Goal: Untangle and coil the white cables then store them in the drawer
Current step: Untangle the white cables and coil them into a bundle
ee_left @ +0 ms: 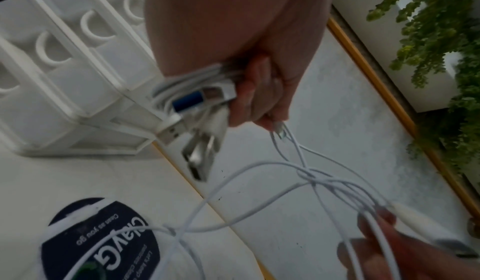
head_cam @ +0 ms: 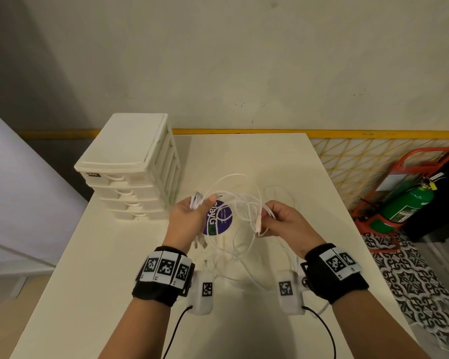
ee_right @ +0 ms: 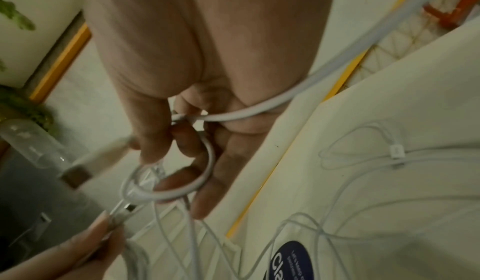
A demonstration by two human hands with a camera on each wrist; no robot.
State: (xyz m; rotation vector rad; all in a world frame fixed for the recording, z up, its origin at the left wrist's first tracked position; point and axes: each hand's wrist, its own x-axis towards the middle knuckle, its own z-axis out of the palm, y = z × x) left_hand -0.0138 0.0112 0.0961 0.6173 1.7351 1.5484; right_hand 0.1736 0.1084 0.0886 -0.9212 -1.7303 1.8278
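Observation:
Tangled white cables [head_cam: 240, 203] hang between my two hands above the white table [head_cam: 94, 275]. My left hand [head_cam: 192, 216] grips a folded bundle of cable [ee_left: 182, 85] with USB plugs [ee_left: 174, 129] sticking out below the fist. My right hand [head_cam: 275, 218] pinches cable strands; a loop [ee_right: 182, 190] curls round its fingers and a plug end [head_cam: 258, 225] dangles beside them. Loose strands [head_cam: 233, 255] trail down onto the table. The white drawer unit [head_cam: 130, 167] stands at the table's back left, all drawers closed.
A round purple sticker [head_cam: 218, 218] lies on the table under the cables. A small white cable end [ee_right: 396, 152] rests on the table to the right. A green extinguisher [head_cam: 405, 203] in a red stand sits on the floor at right. Wall and yellow rail run behind.

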